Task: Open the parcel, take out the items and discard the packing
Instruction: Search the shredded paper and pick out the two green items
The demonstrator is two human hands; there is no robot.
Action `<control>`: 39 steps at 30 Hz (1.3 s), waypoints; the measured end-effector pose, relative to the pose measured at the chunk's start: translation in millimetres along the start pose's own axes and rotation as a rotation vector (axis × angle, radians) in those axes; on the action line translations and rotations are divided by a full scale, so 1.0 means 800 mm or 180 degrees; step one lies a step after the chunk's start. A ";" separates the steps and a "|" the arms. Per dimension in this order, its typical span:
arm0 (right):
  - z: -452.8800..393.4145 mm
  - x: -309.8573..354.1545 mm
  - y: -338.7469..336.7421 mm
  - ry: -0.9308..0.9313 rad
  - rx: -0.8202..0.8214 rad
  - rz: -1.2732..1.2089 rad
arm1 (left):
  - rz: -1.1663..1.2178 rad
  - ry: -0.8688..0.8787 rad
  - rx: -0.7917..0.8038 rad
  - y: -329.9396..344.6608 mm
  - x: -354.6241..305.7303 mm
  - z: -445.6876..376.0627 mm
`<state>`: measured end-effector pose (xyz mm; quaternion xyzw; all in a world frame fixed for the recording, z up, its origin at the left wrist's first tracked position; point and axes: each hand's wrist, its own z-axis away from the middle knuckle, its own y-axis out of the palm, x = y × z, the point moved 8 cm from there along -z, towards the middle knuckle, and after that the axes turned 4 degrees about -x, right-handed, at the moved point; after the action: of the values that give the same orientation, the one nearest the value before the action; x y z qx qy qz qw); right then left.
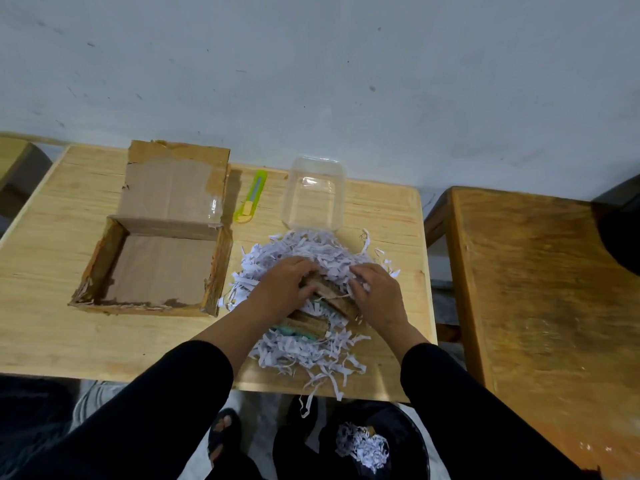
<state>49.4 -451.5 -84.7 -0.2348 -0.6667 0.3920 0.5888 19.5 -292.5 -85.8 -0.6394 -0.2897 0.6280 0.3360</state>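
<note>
Looking down, you see the light wooden table (45,323) filling the middle of the view, with a darker wooden table (540,289) beside it at 3 o'clock. On the light table, at 9 o'clock from your hands, sits the open cardboard box (159,268). Its flap stands up at the back and you can see its bare brown floor.

Next in size is the pile of shredded white paper (311,355), lying at the near right part of the table, with some strips hanging over the table's front edge. Your two hands are in the middle of this pile.

At 6 o'clock, down on the floor, a black bin (405,431) holds a small clump of the same white paper.

At 12 o'clock from the pile stands a clear plastic tub (313,195), touching the far edge of the paper.

Your left hand (280,289) rests on the pile with its fingers bent down around a brown flat thing (332,292) that pokes out of the paper. Your right hand (377,292) lies just beside it, at 3 o'clock, fingers close together and curled into the strips; you cannot tell if it grips anything. The brown thing sits between your hands. Another brown piece and something teal (294,332) show just under your left wrist.

Smallest of all, a green box cutter (251,197) lies between the box flap and the tub.
</note>
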 end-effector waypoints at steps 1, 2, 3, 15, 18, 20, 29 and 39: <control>-0.002 0.000 -0.004 0.0019 -0.0048 -0.0054 | 0.0012 -0.0064 -0.0061 -0.003 0.004 0.000; -0.002 0.004 -0.008 -0.0011 -0.0089 -0.0109 | 0.0021 -0.0049 -0.0091 -0.005 0.005 0.002; -0.001 0.011 -0.012 -0.0122 -0.0145 -0.0141 | 0.0016 0.0039 -0.0063 -0.005 0.003 0.004; 0.038 0.059 -0.014 -0.1236 -0.0433 0.0405 | -0.0172 0.0597 -0.0018 0.011 -0.036 -0.004; 0.048 0.043 0.000 -0.0997 -0.0122 0.0164 | 0.0082 0.0002 -0.0142 0.003 -0.016 -0.013; 0.052 0.027 0.007 -0.0777 -0.0013 0.0133 | 0.0252 -0.0421 -0.0245 -0.005 0.001 -0.015; 0.053 -0.003 0.023 -0.0155 0.0319 0.0560 | 0.0326 -0.0818 -0.0032 -0.007 0.021 -0.003; 0.051 0.012 -0.009 0.0370 0.0294 -0.0136 | 0.0301 -0.0813 0.0038 -0.011 0.017 -0.001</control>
<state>9.4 -458.1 -72.9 -0.2155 -0.6174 0.3953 0.6450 21.3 -276.5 -87.3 -0.5652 -0.2959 0.7211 0.2701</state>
